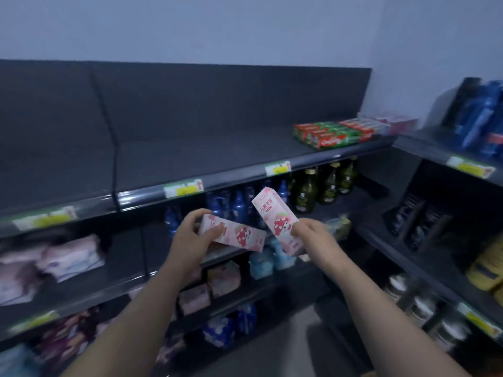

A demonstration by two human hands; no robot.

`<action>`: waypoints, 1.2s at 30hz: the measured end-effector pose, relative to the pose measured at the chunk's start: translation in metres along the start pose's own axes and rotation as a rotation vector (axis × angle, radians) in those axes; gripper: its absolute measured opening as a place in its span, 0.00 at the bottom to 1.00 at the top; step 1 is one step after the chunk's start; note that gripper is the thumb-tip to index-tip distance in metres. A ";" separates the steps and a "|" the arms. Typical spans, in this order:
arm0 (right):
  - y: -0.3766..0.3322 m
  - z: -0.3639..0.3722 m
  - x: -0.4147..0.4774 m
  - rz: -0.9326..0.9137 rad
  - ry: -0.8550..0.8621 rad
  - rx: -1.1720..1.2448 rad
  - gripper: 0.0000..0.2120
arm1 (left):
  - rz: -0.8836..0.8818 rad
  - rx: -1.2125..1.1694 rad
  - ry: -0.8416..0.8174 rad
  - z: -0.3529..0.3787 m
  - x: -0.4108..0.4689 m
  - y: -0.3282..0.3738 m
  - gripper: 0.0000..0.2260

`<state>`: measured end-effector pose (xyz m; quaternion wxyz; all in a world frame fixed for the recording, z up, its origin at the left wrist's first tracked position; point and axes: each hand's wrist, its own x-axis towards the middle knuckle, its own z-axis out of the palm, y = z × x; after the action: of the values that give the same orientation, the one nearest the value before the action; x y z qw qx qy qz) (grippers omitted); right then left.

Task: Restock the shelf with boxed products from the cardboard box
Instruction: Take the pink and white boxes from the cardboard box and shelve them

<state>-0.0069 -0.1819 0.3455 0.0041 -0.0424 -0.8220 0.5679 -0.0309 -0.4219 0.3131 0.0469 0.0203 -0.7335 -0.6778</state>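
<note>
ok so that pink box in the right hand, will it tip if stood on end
Probably tippy on end: the pink box is long and narrow, so its end face is small. It looks light and stiff, since the right hand holds it tilted by one end without sagging. Laid flat, like the toothpaste boxes, it should sit steady.

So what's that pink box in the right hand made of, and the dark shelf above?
Pink strawberry-print box: probably thin printed cardboard, slightly glossy, with crisp folded edges. Dark grey top shelf: likely matte painted metal, given thin flat panels; blur leaves it open.
</note>
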 end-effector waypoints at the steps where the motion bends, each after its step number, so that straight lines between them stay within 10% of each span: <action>1: -0.012 0.016 0.004 -0.027 -0.019 -0.015 0.16 | 0.007 -0.007 0.039 -0.022 0.000 0.003 0.13; 12: -0.166 0.250 0.014 -0.255 -0.270 0.079 0.27 | 0.119 0.006 0.444 -0.299 -0.032 0.046 0.17; 17: -0.210 0.342 0.009 -0.309 -0.326 0.060 0.15 | 0.126 0.105 0.542 -0.400 -0.047 0.053 0.18; 36: -0.297 0.501 0.116 -0.387 -0.505 0.010 0.14 | 0.058 0.521 0.576 -0.568 0.072 0.067 0.20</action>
<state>-0.1690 -0.7450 0.4408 -0.0917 0.2570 -0.7872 0.5531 -0.0459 -0.9866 0.4263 0.2633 0.2001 -0.8381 -0.4339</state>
